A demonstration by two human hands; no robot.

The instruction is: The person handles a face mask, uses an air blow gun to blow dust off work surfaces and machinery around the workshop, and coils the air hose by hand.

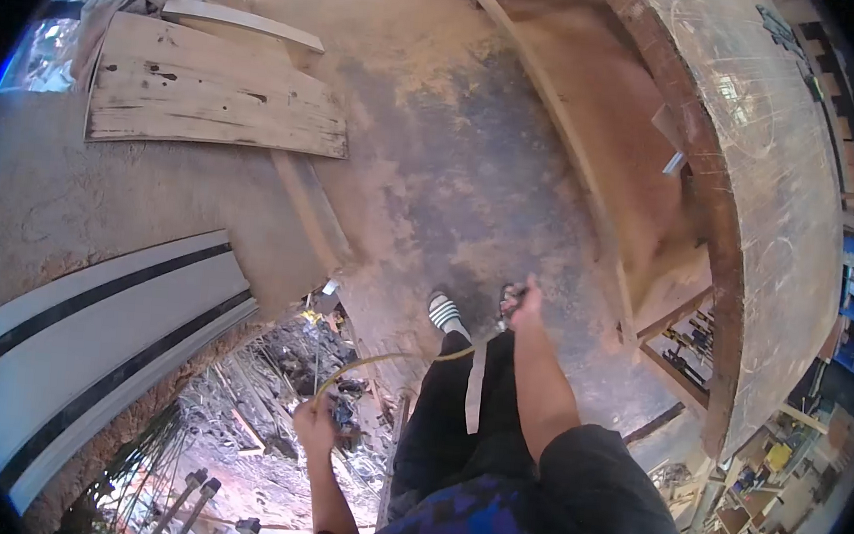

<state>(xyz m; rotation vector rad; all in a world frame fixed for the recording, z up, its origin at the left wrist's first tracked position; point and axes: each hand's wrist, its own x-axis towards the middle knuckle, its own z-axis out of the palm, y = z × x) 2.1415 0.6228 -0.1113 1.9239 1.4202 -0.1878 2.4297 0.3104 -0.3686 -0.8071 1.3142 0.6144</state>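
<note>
A thin yellow strip that looks like a measuring tape (380, 358) runs in a curve between my two hands, across the front of my legs. My left hand (314, 425) is closed on the tape's end at the lower left. My right hand (528, 307) is closed around a small dark object, apparently the tape's case (512, 299), where the other end of the strip leads. The case is partly covered by my fingers. Below the hands, a striped sandal (445, 312) shows on one foot, on the dusty floor (455, 169).
A large wooden workbench (779, 194) with an open lower shelf stands on the right. Weathered boards (220, 95) lie at the upper left. Pale panels with dark stripes (105, 342) lean at the left. Scrap and debris (279, 366) cover the ground at the lower left.
</note>
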